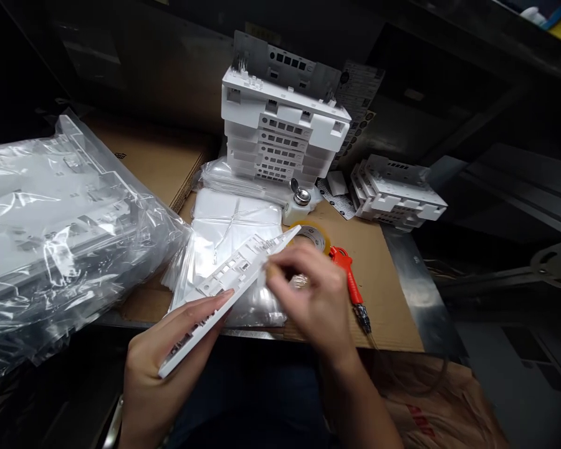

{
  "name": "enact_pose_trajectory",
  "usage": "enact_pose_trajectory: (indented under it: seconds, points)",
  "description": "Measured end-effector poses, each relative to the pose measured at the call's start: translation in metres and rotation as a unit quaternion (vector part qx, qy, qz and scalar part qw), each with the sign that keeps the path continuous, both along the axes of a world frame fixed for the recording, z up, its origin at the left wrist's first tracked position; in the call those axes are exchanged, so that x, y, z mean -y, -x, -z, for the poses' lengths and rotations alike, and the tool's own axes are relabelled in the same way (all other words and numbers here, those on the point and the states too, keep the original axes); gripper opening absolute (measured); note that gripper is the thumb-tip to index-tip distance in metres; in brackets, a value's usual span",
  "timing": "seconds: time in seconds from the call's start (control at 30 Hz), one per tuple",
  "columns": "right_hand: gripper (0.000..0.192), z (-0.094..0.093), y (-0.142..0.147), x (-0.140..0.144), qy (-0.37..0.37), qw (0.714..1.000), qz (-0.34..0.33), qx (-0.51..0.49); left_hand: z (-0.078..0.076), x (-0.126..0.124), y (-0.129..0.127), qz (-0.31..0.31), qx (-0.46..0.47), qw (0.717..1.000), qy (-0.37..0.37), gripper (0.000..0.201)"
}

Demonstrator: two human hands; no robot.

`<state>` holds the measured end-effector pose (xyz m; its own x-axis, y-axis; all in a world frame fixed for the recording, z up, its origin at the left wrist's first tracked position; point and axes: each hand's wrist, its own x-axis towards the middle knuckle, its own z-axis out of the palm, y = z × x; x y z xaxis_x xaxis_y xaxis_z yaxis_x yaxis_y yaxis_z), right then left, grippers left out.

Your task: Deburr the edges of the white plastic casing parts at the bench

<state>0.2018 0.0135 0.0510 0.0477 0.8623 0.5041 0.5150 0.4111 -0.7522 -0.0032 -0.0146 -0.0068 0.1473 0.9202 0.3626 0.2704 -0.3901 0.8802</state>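
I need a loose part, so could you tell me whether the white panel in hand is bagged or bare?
Bare: the white plastic panel shows no wrapping.

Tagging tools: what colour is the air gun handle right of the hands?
Orange-red handle on the air gun, clearest in the head view.

Bare forearms, a metal bracelet (113,424) on the left wrist.

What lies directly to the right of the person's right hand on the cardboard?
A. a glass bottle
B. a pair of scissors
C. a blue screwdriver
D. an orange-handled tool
D: an orange-handled tool lies on the cardboard just right of the right hand.
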Motion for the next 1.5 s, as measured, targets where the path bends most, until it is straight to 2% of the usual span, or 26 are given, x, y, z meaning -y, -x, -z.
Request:
enact_pose_trajectory:
  seconds: [0.1, 0.13, 0.2, 0.27, 0.43, 0.5, 0.6, 0.67, 0.93, 1.0, 1.07, 1.13, 1.2, 1.23, 1.27, 1.3, 1.37, 1.43, 1.5]
  points:
    - [0.01, -0.003, 0.029, 0.024, -0.029, 0.991, -0.128, 0.024, 0.002, -0.001, 0.002, 0.021, 0.003, 1.0, -0.013, 0.04]
    - [0.01, -0.003, 0.035, 0.028, -0.043, 0.987, -0.15, 0.027, 0.002, -0.002, 0.003, 0.028, 0.001, 0.999, -0.017, 0.042]
    - [0.01, -0.001, 0.038, 0.028, -0.056, 0.987, -0.149, 0.018, 0.002, -0.002, 0.003, 0.023, 0.003, 1.0, -0.019, 0.044]
    - [0.01, 0.001, 0.026, 0.016, -0.034, 0.995, -0.099, 0.0, 0.002, -0.002, 0.003, 0.003, 0.005, 1.0, -0.019, 0.039]
    - [0.009, 0.009, -0.033, -0.035, 0.008, 0.996, 0.085, -0.023, -0.002, 0.0, 0.0, -0.019, 0.01, 1.0, 0.006, 0.03]
    - [0.008, 0.009, -0.047, -0.048, 0.003, 0.992, 0.123, -0.021, -0.003, 0.0, 0.0, -0.025, 0.022, 0.999, 0.02, 0.029]
    - [0.009, 0.006, -0.049, -0.049, -0.012, 0.989, 0.144, -0.026, -0.003, -0.001, 0.0, -0.008, 0.02, 0.999, 0.025, 0.033]
    - [0.009, 0.0, -0.038, -0.04, -0.014, 0.992, 0.124, -0.026, -0.003, -0.002, 0.001, -0.003, 0.014, 1.0, 0.023, 0.034]
    - [0.013, -0.019, 0.034, 0.021, 0.023, 0.998, -0.052, 0.034, -0.006, -0.003, 0.002, 0.007, 0.037, 0.999, 0.03, 0.035]
    - [0.013, -0.019, 0.043, 0.029, 0.016, 0.994, -0.096, 0.045, -0.007, -0.003, 0.002, 0.013, 0.041, 0.999, 0.026, 0.033]
    - [0.013, -0.016, 0.039, 0.027, 0.016, 0.991, -0.118, 0.056, -0.008, -0.005, 0.003, 0.011, 0.029, 0.999, 0.011, 0.032]
    - [0.011, -0.013, 0.021, 0.016, 0.022, 0.995, -0.068, 0.066, -0.009, -0.007, 0.006, 0.018, 0.008, 1.0, -0.011, 0.033]
    - [0.007, -0.011, -0.005, 0.004, 0.036, 0.997, 0.041, 0.054, -0.011, -0.011, 0.011, 0.037, -0.01, 0.999, -0.038, 0.035]
    - [0.005, -0.011, -0.017, 0.0, 0.045, 0.995, 0.086, 0.03, -0.012, -0.014, 0.014, 0.044, -0.017, 0.998, -0.045, 0.035]
    - [0.006, -0.012, -0.026, -0.001, 0.058, 0.993, 0.102, -0.011, -0.014, -0.016, 0.017, 0.051, -0.022, 0.997, -0.05, 0.034]
    - [0.01, -0.014, -0.032, 0.0, 0.077, 0.991, 0.085, -0.064, -0.017, -0.019, 0.02, 0.058, -0.027, 0.996, -0.055, 0.033]
    - [0.015, -0.016, -0.034, 0.01, 0.125, 0.978, -0.012, -0.168, -0.024, -0.025, 0.026, 0.082, -0.043, 0.994, -0.065, 0.031]
    - [0.015, -0.018, -0.027, 0.024, 0.166, 0.954, -0.103, -0.228, -0.03, -0.029, 0.028, 0.126, -0.055, 0.987, -0.083, 0.029]
    - [0.014, -0.017, -0.02, 0.035, 0.177, 0.941, -0.132, -0.257, -0.034, -0.031, 0.023, 0.12, -0.042, 0.989, -0.071, 0.025]
